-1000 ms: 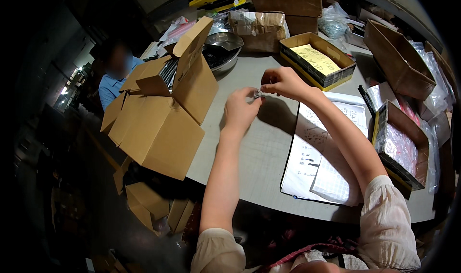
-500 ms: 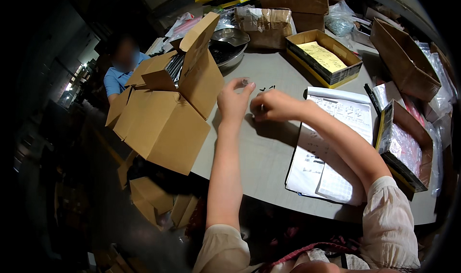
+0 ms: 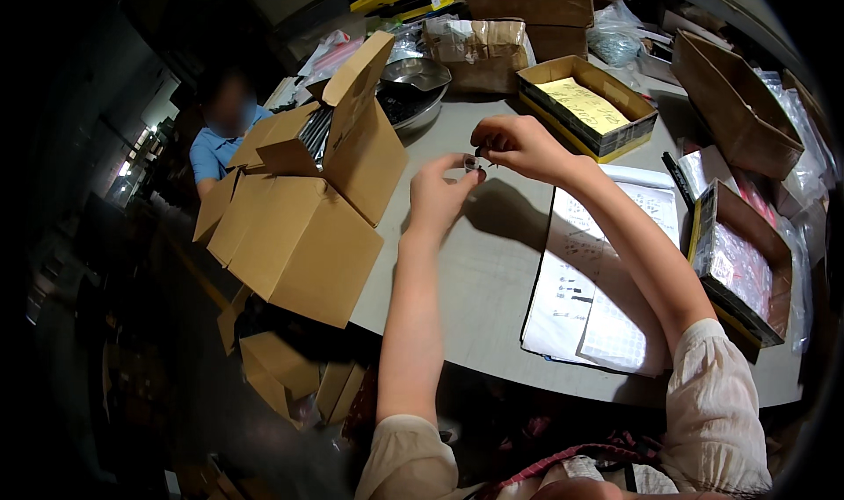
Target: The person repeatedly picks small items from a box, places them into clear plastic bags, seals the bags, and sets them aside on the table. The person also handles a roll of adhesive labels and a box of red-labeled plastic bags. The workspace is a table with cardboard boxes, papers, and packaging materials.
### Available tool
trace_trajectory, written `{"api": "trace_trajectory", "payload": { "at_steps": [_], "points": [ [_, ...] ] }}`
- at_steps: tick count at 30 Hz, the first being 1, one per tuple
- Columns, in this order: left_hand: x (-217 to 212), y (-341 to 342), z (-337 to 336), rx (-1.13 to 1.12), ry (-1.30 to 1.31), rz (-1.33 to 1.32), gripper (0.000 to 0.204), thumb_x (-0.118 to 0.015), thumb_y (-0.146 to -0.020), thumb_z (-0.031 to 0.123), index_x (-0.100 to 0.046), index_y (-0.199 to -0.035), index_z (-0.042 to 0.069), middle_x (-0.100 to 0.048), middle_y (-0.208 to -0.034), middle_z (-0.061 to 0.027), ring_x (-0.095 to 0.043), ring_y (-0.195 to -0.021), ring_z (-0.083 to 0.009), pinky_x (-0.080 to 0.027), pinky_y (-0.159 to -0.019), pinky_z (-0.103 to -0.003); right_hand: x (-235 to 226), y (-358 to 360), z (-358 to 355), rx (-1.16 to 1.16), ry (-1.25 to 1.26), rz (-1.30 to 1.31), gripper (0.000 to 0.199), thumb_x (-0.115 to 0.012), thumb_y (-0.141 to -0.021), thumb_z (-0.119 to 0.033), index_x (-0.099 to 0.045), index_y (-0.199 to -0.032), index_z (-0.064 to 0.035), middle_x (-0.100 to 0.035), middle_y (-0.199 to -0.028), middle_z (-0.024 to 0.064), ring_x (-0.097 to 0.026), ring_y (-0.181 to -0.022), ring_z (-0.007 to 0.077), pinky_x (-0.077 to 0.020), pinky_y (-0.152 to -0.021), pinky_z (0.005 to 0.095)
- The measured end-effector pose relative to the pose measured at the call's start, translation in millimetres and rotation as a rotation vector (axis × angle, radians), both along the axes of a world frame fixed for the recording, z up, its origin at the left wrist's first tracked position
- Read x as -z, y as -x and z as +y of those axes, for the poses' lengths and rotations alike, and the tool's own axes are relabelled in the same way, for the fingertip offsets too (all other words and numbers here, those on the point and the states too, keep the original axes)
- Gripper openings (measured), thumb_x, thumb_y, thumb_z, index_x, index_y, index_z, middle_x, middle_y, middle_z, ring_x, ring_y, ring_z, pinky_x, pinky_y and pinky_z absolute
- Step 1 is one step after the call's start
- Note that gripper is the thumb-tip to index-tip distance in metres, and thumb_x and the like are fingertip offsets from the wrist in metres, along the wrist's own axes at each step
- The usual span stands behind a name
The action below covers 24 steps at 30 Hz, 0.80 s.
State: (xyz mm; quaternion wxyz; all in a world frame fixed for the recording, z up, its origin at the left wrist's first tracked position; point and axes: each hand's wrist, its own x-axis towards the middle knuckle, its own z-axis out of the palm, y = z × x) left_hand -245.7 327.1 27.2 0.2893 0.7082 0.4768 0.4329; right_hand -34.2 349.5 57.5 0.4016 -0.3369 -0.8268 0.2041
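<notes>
My left hand (image 3: 437, 194) is raised over the grey table, thumb and forefinger pinching a small clear, ring-like piece (image 3: 472, 162). It looks like transparent plastic, but its exact kind is too small to make out. From the right, my right hand (image 3: 526, 148) meets it, its fingertips closed on a tiny dark piece (image 3: 480, 153) at the clear piece's edge. Whether the dark piece is inside the clear one or only against it, I cannot tell. Beneath my right forearm lies an open notebook (image 3: 563, 311) with handwriting and small dark marks.
An open cardboard box (image 3: 290, 228) with dark strips inside stands left. Behind it is a metal bowl (image 3: 418, 118) of dark pieces. Shallow boxes hold yellow paper (image 3: 585, 103) and clear bags (image 3: 738, 267). A person in blue (image 3: 215, 144) is at far left.
My right hand has risen from near the table and come up to the left hand's fingertips with a tiny dark piece. The left hand has shifted slightly. The dark bits beyond my hands no longer show.
</notes>
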Motion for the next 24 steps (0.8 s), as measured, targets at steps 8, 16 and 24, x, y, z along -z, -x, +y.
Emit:
{"api": "trace_trajectory", "payload": {
  "at_steps": [8, 16, 24],
  "points": [
    [-10.0, -6.5, -8.4, 0.138, 0.103, -0.162, 0.028, -0.078, -0.088, 0.016, -0.075, -0.111, -0.001, -0.076, -0.097, -0.0049, -0.066, -0.084, -0.0085, -0.051, -0.074, -0.024, -9.9, -2.3, -5.2, -0.036, 0.031, -0.043, 0.018, -0.069, -0.08, -0.006, -0.075, -0.096, -0.0003, -0.073, -0.099, 0.0178, -0.07, -0.092, 0.0308, -0.0546, -0.084, 0.0393],
    [-10.4, -7.7, -10.6, 0.142, 0.15, -0.19, 0.024, -0.077, -0.092, 0.02, -0.075, -0.104, 0.0, -0.072, -0.09, -0.0028, -0.065, -0.08, -0.0096, -0.051, -0.073, -0.026, -12.1, -4.4, -8.9, -0.097, 0.186, -0.186, 0.031, -0.07, -0.072, 0.0, -0.077, -0.103, -0.0019, -0.065, -0.134, 0.0165, -0.06, -0.124, 0.0327, -0.0475, -0.107, 0.0405],
    [-18.9, -4.4, -7.0, 0.325, 0.408, -0.637, 0.032, -0.073, -0.093, 0.012, -0.065, -0.121, -0.003, -0.074, -0.101, -0.0085, -0.071, -0.088, -0.0145, -0.06, -0.076, -0.029, -3.8, -23.7, 12.0, -0.174, 0.526, 0.272, 0.019, -0.07, -0.075, -0.003, -0.068, -0.093, 0.0011, -0.063, -0.138, 0.0144, -0.063, -0.12, 0.0214, -0.0491, -0.1, 0.0352]
  ]
}}
